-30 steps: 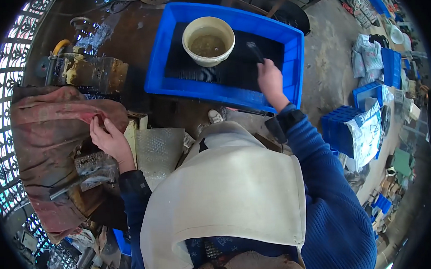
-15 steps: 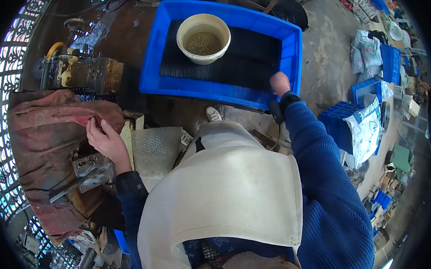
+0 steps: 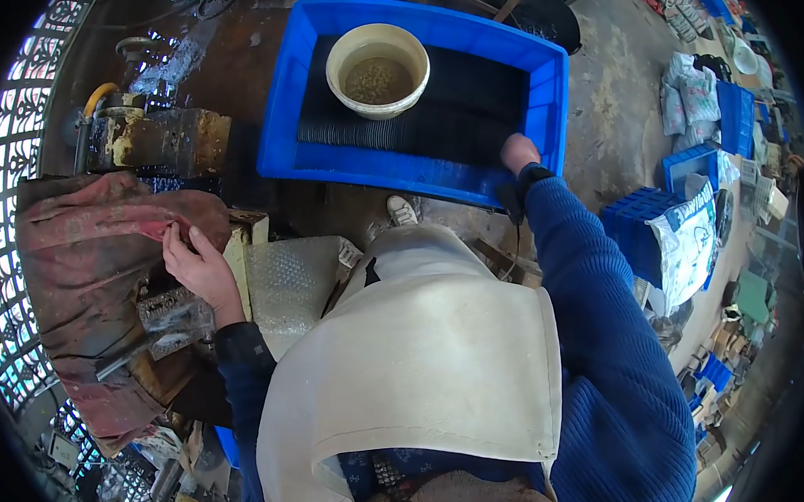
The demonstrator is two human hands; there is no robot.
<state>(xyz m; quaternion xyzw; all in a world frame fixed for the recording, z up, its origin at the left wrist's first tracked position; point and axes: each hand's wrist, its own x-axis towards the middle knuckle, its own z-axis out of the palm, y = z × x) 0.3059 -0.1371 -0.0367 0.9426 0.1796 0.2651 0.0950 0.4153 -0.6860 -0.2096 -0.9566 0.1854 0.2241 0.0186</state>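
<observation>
While a pale bucket (image 3: pixel 378 109) crowds the blue tub (image 3: pixel 416 170), I can't tell what my right fingers (image 3: pixel 511 149) hold — left fingers (image 3: pixel 180 253) parted by reddish cloth (image 3: pixel 82 222).

Right hand (image 3: pixel 517 154) at near right corner of blue tray (image 3: pixel 555 97), hemmed by the raised right and near walls; leftward over the dark thin pieces (image 3: pixel 471 93) the air is open until the cream bucket (image 3: pixel 378 70), which stands taller and obstructs the tray's left-centre. Left hand (image 3: pixel 201 266): bulky draped cloth (image 3: pixel 100 217) obstructs its far and left sides, metal fixture (image 3: pixel 174 322) crowds the near left; open passage rightward above bubble wrap (image 3: pixel 285 280) and apron (image 3: pixel 416 350), up to the tray's near wall
</observation>
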